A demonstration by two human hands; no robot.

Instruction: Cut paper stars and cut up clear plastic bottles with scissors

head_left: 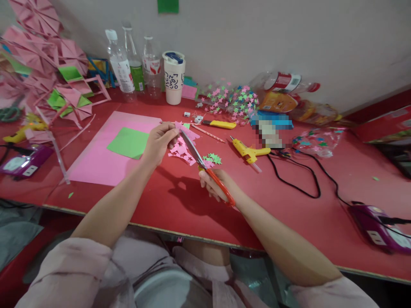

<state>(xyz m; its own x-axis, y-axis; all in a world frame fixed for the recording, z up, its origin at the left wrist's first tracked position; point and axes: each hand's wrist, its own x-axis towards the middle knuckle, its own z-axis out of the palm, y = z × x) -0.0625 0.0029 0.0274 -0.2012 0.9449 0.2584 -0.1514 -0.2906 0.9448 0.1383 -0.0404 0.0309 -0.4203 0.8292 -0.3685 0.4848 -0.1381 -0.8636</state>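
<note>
My left hand [159, 143] pinches a small folded pink paper piece [178, 125] above the red table [180, 201]. My right hand [214, 183] is closed around the red handles of a pair of scissors [205, 164], whose blades point up and left toward the pink piece and reach it. Under the blades lie pink paper cutouts [182, 152] and a few small green and pink paper stars [213, 159].
A large pink sheet [96, 160] with a green square [129, 142] lies left. A yellow glue gun [248, 151] with a black cord, a yellow utility knife [219, 124], a star pile [233, 100], bottles [122, 64], a white cup [174, 77], folded pink paper shapes [41, 55] and purple power strips [379, 226] surround the work spot.
</note>
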